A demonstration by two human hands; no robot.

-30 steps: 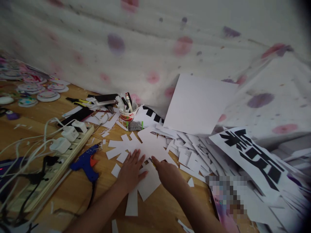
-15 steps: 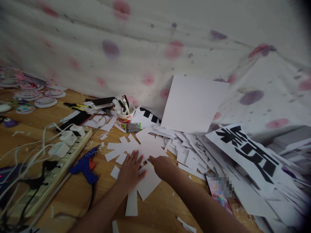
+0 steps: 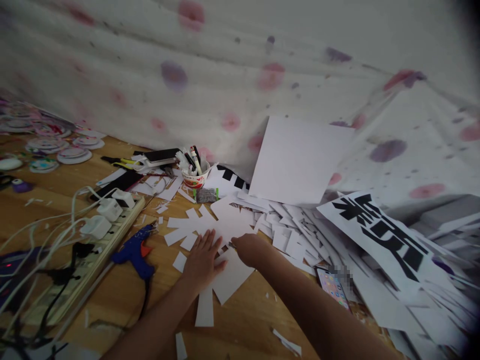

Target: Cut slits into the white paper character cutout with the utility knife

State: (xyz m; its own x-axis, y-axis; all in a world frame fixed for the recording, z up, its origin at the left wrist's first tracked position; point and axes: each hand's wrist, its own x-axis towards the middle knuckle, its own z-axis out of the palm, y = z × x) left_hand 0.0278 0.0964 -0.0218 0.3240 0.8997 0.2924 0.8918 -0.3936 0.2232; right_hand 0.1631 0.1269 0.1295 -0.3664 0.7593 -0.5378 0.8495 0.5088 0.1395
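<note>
The left hand lies flat, fingers spread, on a white cut-out in the middle of the counter. The cut-out has several strip-like arms and small gaps; whether the broad white piece below the hands is joined to it cannot be told. The right hand is on the cut-out too, just beside the left, its grip curled and pinching a slim tool; only a small dark end shows at the fingertips, so its kind cannot be made out.

To the left of the hands, a blue glue gun with a red trigger lies next to a power strip that carries white chargers. Beyond the cut-out are a small grey packet with green ends and a cup full of pens. A heap of white offcuts spreads to the right, below a blank white board leaning on spotted cloth. Farther right lies a sheet with bold black characters; a lit phone is near the right forearm.
</note>
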